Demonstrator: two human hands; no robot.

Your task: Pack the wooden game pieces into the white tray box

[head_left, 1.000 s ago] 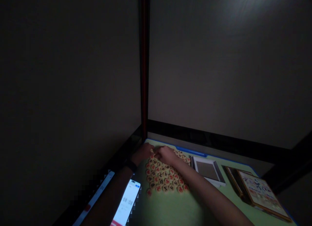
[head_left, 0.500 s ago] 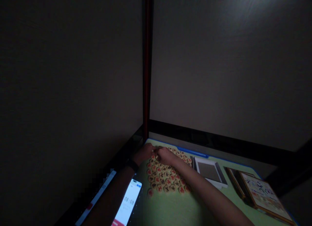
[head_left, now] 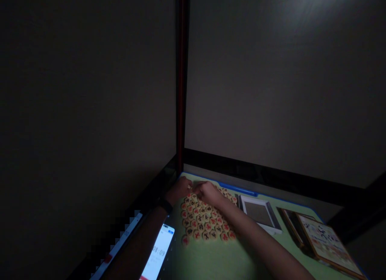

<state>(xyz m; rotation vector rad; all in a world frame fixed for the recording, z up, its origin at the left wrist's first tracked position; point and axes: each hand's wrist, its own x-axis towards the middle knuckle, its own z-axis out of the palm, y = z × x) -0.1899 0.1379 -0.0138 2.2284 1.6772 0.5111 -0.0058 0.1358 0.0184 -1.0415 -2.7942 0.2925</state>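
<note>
Many round wooden Chinese chess pieces [head_left: 200, 218], marked in red and black, lie flat side by side on a green tabletop [head_left: 217, 260]. At their far left corner my left hand [head_left: 181, 188], with a dark band on its wrist, is closed with a small pale chess piece [head_left: 189, 186] at the fingertips. Just right of it, my right hand [head_left: 208, 192] reaches over the far rows of pieces. Its fingers are curled and pressed together, and whatever they may hold is hidden in the dim light.
A phone [head_left: 159, 252] showing a running timer lies beside my left forearm. Right of the pieces sits an open white-rimmed box [head_left: 261, 212], then a stack of framed boards [head_left: 328, 241]. A blue strip [head_left: 238, 189] runs along the back edge, below the walls.
My right hand has shifted slightly right, opening a small gap from the left hand. My left hand stays nearly in place. The phone's timer has moved on by one second.
</note>
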